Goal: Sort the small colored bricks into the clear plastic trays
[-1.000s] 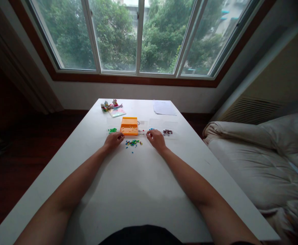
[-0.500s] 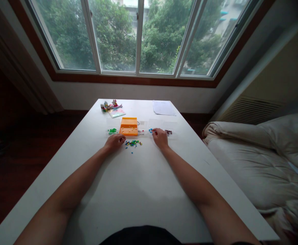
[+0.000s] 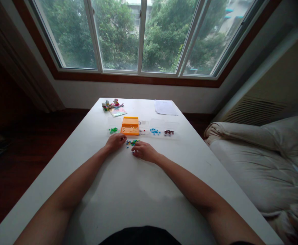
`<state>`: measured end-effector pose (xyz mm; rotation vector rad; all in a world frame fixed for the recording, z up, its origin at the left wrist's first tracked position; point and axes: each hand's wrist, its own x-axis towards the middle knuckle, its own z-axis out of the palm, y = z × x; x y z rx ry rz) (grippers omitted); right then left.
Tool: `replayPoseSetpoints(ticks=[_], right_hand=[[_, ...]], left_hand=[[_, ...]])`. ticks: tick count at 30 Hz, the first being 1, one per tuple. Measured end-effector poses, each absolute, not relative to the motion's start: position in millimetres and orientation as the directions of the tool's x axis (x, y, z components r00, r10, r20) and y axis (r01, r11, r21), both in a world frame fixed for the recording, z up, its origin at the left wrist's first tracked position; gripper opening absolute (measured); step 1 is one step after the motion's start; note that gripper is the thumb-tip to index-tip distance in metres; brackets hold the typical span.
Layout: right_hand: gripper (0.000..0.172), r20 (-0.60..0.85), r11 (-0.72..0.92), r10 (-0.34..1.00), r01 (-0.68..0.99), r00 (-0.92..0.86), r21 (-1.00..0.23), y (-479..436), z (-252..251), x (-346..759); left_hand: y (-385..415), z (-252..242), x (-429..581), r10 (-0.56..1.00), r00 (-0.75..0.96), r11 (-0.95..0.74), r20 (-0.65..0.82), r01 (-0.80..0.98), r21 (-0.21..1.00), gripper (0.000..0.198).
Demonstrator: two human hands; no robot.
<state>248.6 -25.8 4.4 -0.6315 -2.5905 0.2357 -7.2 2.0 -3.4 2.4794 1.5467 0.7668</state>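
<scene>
Small mixed toy building bricks (image 3: 130, 142), green, blue, yellow and dark, lie in a loose pile on the white table. My right hand (image 3: 145, 151) is over the pile's near right side, its fingertips closed down at a small blue brick (image 3: 133, 151) that is partly covered. To the left of the pile rests my left hand (image 3: 115, 142), fingers curled toward the thumb; whatever may be between them is hidden. Just beyond the hands stand an orange open case (image 3: 130, 121) holding small yellow bricks, and clear boxes with green bricks (image 3: 113, 130), blue bricks (image 3: 155, 131) and dark brown bricks (image 3: 169, 132).
Toy figures (image 3: 110, 103) and a colourful flat packet (image 3: 118, 112) lie at the table's far left. White paper sheets (image 3: 166, 107) are at the far right. A padded light sofa (image 3: 256, 163) stands along the right, and a window is beyond the table.
My right hand has moved from the blue bricks' box left and toward me, down to the pile and the lone blue brick. My left hand has stayed about where it was.
</scene>
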Motion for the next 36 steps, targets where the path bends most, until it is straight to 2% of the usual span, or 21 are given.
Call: replayPoseSetpoints(ticks=[2, 6, 10, 13, 17, 21, 24, 28, 32, 36], right_hand=[[0.004, 0.386, 0.877, 0.478, 0.407, -0.789, -0.253, -26, 2, 247], [0.009, 0.38, 0.881, 0.471, 0.401, -0.796, -0.252, -26, 3, 247], [0.01, 0.434, 0.847, 0.529, 0.42, -0.729, -0.327, -19, 1, 252], [0.013, 0.481, 0.742, 0.668, 0.466, -0.567, -0.482, -6, -4, 261], [0.017, 0.491, 0.525, 0.845, 0.497, -0.21, -0.691, 20, -12, 281], [0.027, 0.444, 0.368, 0.891, 0.424, 0.093, -0.828, 48, -19, 308], [0.035, 0.389, 0.312, 0.897, 0.322, 0.211, -0.894, 61, -24, 322], [0.032, 0.386, 0.322, 0.906, 0.308, 0.174, -0.895, 59, -26, 320], [0.023, 0.441, 0.407, 0.897, 0.418, -0.017, -0.812, 40, -22, 299], [0.02, 0.487, 0.514, 0.853, 0.47, -0.189, -0.718, 21, -15, 281]], left_hand=[[2, -4, -7, 0.87, 0.344, -0.466, 0.354, 0.809, 0.359, 0.022], [2, -4, -6, 0.873, 0.338, -0.458, 0.352, 0.817, 0.351, 0.022], [1, -3, -6, 0.869, 0.346, -0.464, 0.353, 0.816, 0.345, 0.02], [1, -3, -5, 0.868, 0.355, -0.471, 0.348, 0.811, 0.348, 0.02], [1, -4, -3, 0.863, 0.37, -0.485, 0.345, 0.8, 0.354, 0.021], [-1, -2, 0, 0.86, 0.385, -0.493, 0.334, 0.797, 0.35, 0.022], [-3, 1, 2, 0.866, 0.387, -0.484, 0.317, 0.807, 0.337, 0.023], [-6, 3, 5, 0.868, 0.389, -0.481, 0.309, 0.813, 0.328, 0.023], [-10, 5, 17, 0.852, 0.425, -0.513, 0.306, 0.795, 0.324, 0.02], [-18, 9, 34, 0.803, 0.498, -0.583, 0.328, 0.77, 0.26, 0.021]])
